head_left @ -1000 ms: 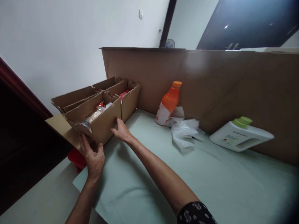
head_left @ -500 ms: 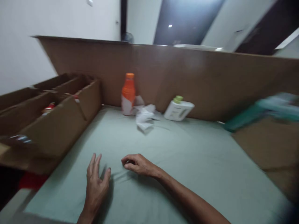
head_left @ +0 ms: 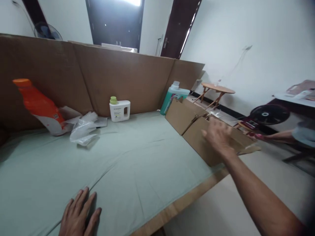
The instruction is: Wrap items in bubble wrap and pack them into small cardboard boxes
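My left hand [head_left: 80,213] lies palm down on the pale green cloth [head_left: 137,157], its fingers spread and nothing in it. At the right, my right hand [head_left: 218,136] reaches over the near wall of a cardboard box [head_left: 199,139]. Its fingers are blurred and partly dip behind the rim, so their hold is unclear. Beyond that box stands a teal bottle [head_left: 167,98] with a translucent cap. A white bottle [head_left: 119,110] with a green cap is upright near the back. Crumpled clear plastic [head_left: 84,129] lies beside an orange bottle [head_left: 43,106] at the left.
A cardboard wall [head_left: 125,77] runs along the back of the table. The table's wooden edge [head_left: 169,211] shows at the front right. Past the box are a small round wooden table [head_left: 218,88], a black fan [head_left: 269,114] and another person's arm [head_left: 279,135].
The view has swung to the right. My right hand has moved from the middle of the cloth to the cardboard box. My left hand now rests flat on the cloth.
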Motion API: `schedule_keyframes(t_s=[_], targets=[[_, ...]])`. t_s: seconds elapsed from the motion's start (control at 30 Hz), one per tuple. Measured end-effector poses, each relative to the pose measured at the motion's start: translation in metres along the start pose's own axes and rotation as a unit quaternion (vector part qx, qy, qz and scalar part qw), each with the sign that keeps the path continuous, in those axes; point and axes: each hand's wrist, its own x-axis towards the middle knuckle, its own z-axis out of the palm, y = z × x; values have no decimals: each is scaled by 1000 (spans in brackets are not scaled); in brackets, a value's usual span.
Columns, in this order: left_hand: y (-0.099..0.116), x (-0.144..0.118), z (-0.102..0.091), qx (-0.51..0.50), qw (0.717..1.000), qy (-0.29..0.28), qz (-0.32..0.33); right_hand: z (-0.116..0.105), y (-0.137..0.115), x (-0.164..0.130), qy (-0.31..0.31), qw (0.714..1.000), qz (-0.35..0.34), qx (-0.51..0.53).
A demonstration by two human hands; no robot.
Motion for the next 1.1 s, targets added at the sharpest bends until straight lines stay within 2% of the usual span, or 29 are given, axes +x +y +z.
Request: schedule_keyframes(t_s=[0.13,0.17,0.23,0.3,0.37,0.4,0.43,0.5,0.6,0.7,0.77,0.83,0.9,0.93,0.97,1.03,1.1], targets=[[15,7,-13,-28,998,36,-52,17,76,13,-10,1000,-12,-1],[19,10,-16,-31,996,42,-67,24,88,15,19,997,-70,29],[25,15,-20,-31,994,47,-93,36,101,12,62,982,-166,68],[29,17,-24,-29,992,53,-113,39,94,2,85,967,-216,102],[31,18,-27,-28,990,66,-123,30,67,-16,84,961,-228,133],[32,18,-28,-29,989,73,-124,21,47,-27,65,956,-247,148],[32,18,-29,-30,988,80,-125,9,23,-38,74,949,-257,165],[34,19,-31,-38,987,90,-130,-17,-34,-58,79,917,-328,212],[38,27,-33,-74,982,95,-148,-54,-124,-80,43,858,-442,258],[45,42,-38,-138,971,90,-170,-80,-188,-93,-10,828,-485,280],[48,54,-43,-187,960,83,-189,-92,-204,-99,8,815,-481,324],[48,63,-48,-230,946,73,-214,-95,-197,-103,61,816,-438,373],[46,69,-51,-265,932,67,-238,-84,-176,-106,101,841,-350,399],[44,71,-51,-282,925,66,-246,-72,-165,-107,96,860,-294,406],[42,73,-51,-299,919,65,-250,-58,-155,-108,70,877,-238,413],[39,77,-48,-336,905,62,-253,-24,-148,-111,-47,887,-156,433],[38,83,-43,-372,892,52,-251,10,-156,-117,-188,860,-114,461]])
